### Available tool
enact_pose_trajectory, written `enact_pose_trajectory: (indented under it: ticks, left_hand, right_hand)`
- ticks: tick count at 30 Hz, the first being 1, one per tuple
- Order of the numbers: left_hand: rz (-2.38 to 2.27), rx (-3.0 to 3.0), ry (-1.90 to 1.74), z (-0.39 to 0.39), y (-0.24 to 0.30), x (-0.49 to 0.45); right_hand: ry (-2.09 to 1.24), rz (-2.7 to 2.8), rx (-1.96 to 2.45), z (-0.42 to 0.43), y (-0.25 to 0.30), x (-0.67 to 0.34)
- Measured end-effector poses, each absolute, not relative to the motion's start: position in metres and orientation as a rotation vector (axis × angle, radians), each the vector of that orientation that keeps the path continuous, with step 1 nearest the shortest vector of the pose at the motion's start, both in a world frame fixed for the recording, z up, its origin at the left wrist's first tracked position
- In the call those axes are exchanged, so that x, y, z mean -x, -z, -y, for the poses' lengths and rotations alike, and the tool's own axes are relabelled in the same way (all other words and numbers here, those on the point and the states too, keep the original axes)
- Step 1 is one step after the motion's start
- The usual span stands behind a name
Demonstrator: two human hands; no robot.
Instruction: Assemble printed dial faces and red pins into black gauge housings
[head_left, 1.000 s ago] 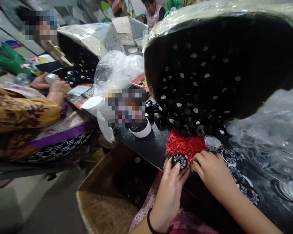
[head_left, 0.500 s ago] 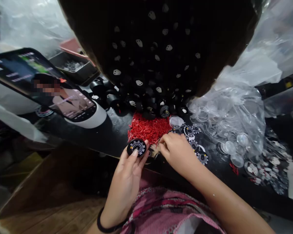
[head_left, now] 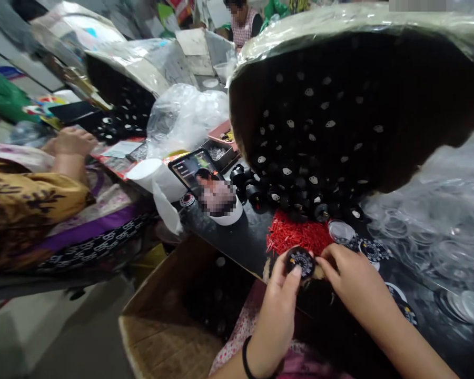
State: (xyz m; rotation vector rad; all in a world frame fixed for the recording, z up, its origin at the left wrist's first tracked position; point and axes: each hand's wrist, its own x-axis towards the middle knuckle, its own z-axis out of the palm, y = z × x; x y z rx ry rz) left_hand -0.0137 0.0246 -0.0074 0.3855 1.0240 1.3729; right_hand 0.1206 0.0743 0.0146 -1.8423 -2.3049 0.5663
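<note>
My left hand [head_left: 281, 295] holds a round black dial [head_left: 301, 263] with white markings and a small yellow patch, its face turned up and the thumb resting on its near edge. Close beside the dial's right edge, my right hand [head_left: 349, 273] is closed in a pinch; whatever lies between its fingertips is too small to make out. Just beyond both hands lies a heap of small thin red pieces [head_left: 296, 234]. A clear round cover [head_left: 342, 231] sits at the heap's right, with loose printed dial discs [head_left: 373, 248] past it.
A large carton [head_left: 237, 121] of black round housings [head_left: 286, 171] tips toward me. Left of it, a phone [head_left: 195, 168] leans on a white round stand [head_left: 227, 216]. Clear bags bulge at right. An open cardboard box [head_left: 158, 316] stands below; a co-worker's hand [head_left: 73, 142] is at left.
The view has swung left and up, bringing a co-worker's arm and another person farther back into sight. My left hand still holds the dial, and my right hand stays pinched beside it.
</note>
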Motion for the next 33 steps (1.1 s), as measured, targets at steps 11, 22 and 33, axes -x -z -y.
enact_pose_trajectory:
  ticks: [11, 22, 33]
  left_hand:
    - [-0.872, -0.395, -1.342, -0.02, 0.0, 0.003]
    - [-1.085, -0.572, -1.198, -0.026, 0.001, 0.009]
    - [-1.119, -0.805, -1.082, -0.022, 0.011, 0.003]
  right_hand:
    - [-0.526, 2.127, 1.57, -0.048, -0.017, -0.14]
    - [-0.729, 2.051, 1.405, -0.039, -0.045, -0.14]
    - [-0.782, 2.055, 1.533, -0.039, -0.046, -0.145]
